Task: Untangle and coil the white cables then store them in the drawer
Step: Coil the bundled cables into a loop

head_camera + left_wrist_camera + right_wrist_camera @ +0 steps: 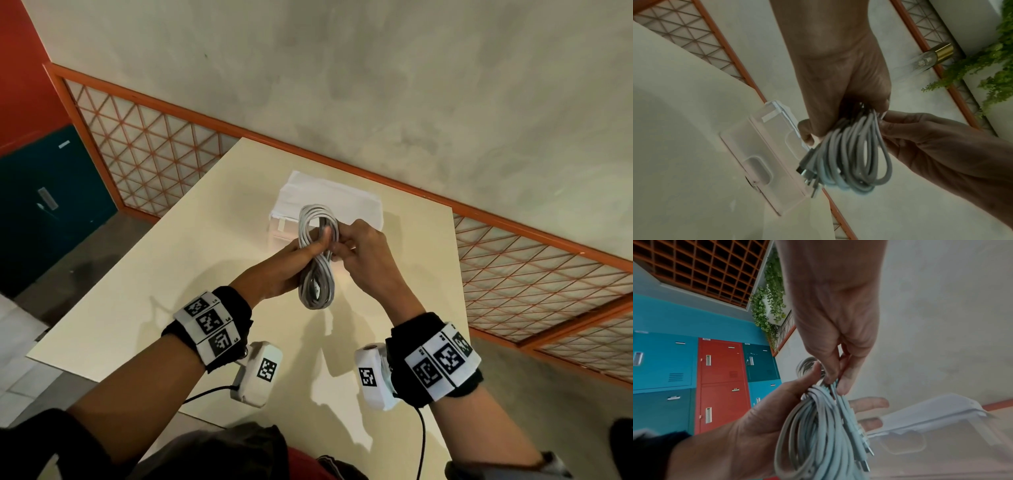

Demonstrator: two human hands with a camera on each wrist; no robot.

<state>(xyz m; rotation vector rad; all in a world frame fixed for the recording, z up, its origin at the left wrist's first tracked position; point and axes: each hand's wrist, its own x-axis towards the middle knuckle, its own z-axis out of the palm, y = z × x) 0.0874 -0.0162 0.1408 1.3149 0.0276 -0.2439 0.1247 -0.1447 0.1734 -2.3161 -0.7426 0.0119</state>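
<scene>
Both hands [329,253] grip coiled cables [317,260] above table [137,291] — drawer [329,202] probably just beyond.

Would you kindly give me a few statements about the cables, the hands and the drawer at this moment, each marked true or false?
1. The white cables are gathered into one coiled bundle. True.
2. The bundle lies on the table, untouched. False: both hands hold it above the table.
3. The left hand grips the bundle with its thumb across the middle. True.
4. The right hand rests flat on the table. False: its fingers pinch the bundle at the middle.
5. The cables are already inside the clear plastic drawer. False: the drawer stands on the table beyond the hands, the cables outside it.
</scene>
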